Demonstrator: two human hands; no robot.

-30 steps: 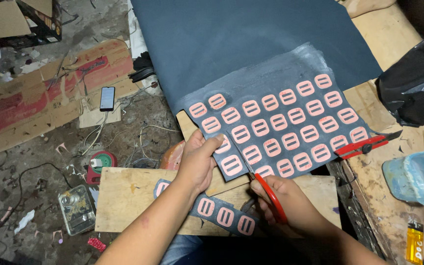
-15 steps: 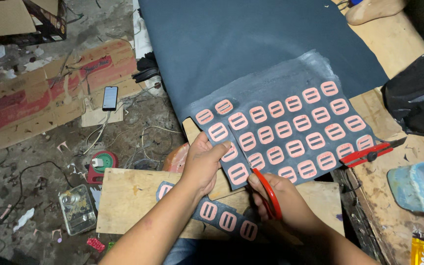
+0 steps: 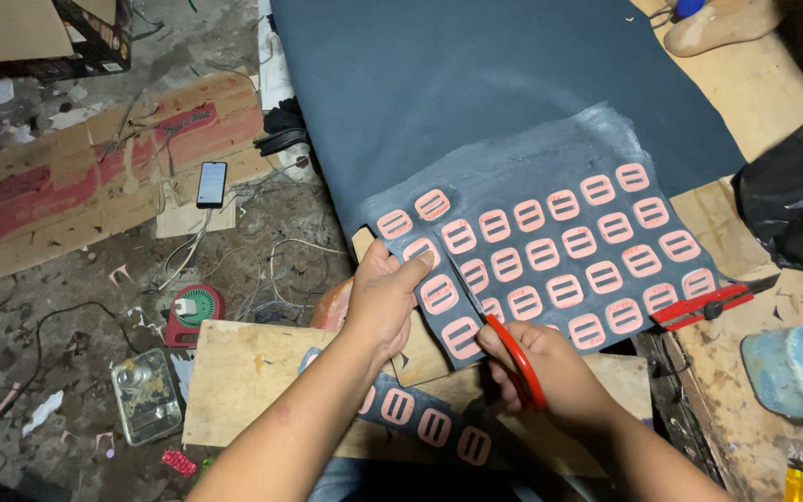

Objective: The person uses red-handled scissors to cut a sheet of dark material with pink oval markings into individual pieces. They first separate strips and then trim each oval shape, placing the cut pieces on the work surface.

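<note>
Left hand (image 3: 385, 296) is pinching the near-left edge of the dark sheet (image 3: 550, 232) printed with pink slotted shapes, right hand (image 3: 536, 363) is closing around red-handled scissors (image 3: 516, 358) cutting just right of that pinch; sheet looks thin, floppy, light, best held near the cut line.

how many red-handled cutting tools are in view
2. One, the scissors, is in the right hand, cutting the dark sheet of pink patches that the left hand grips. The other, a red cutter, lies at the sheet's right corner. Others may be hidden.
</note>
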